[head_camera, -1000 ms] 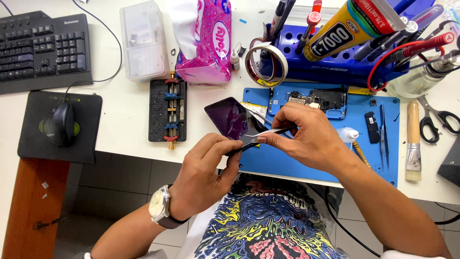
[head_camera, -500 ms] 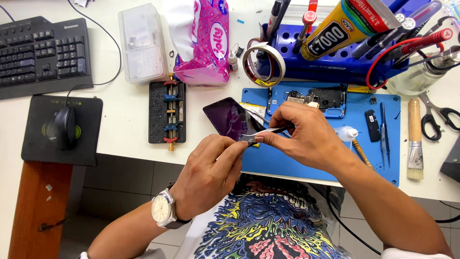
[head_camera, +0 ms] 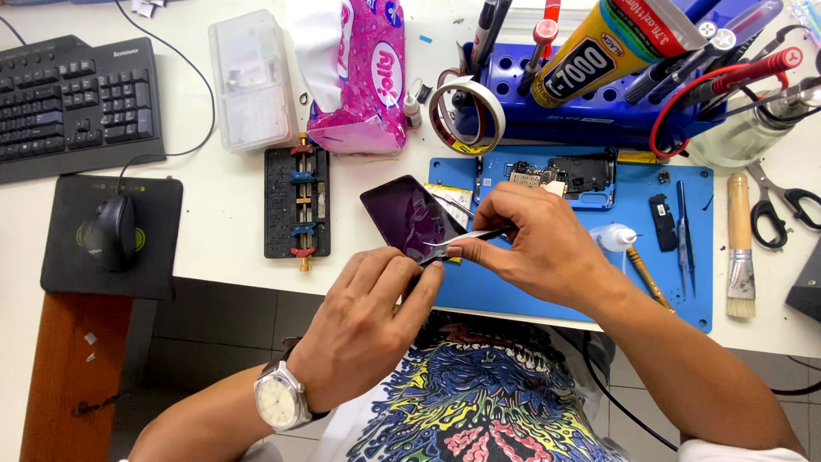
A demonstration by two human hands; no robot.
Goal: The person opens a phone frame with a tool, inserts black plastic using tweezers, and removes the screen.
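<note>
- The left hand (head_camera: pixel 368 321), in the lower middle of the frame with a wristwatch (head_camera: pixel 280 398) on its wrist, has its fingers closed on the near edge of a dark phone screen (head_camera: pixel 409 218), holding it tilted above the table's (head_camera: pixel 214 214) front edge.
- The right hand (head_camera: pixel 539 248), at the centre, pinches a pair of metal tweezers (head_camera: pixel 466 237), whose tips meet the screen's right edge.
- Under both hands lies a blue work mat (head_camera: pixel 684 282), carrying an opened phone body (head_camera: pixel 569 175), a second pair of tweezers (head_camera: pixel 684 231) and a small white bottle (head_camera: pixel 614 237).
- Left of the screen sits a black clamp fixture (head_camera: pixel 297 201).
- In the upper middle stand a pink tissue pack (head_camera: pixel 359 77), a tape roll (head_camera: pixel 466 115) and a blue tool rack (head_camera: pixel 590 107).
- At the left are a keyboard (head_camera: pixel 77 107) and a mouse (head_camera: pixel 109 233) on its pad.
- At the right edge lie a brush (head_camera: pixel 740 248) and scissors (head_camera: pixel 778 210).
</note>
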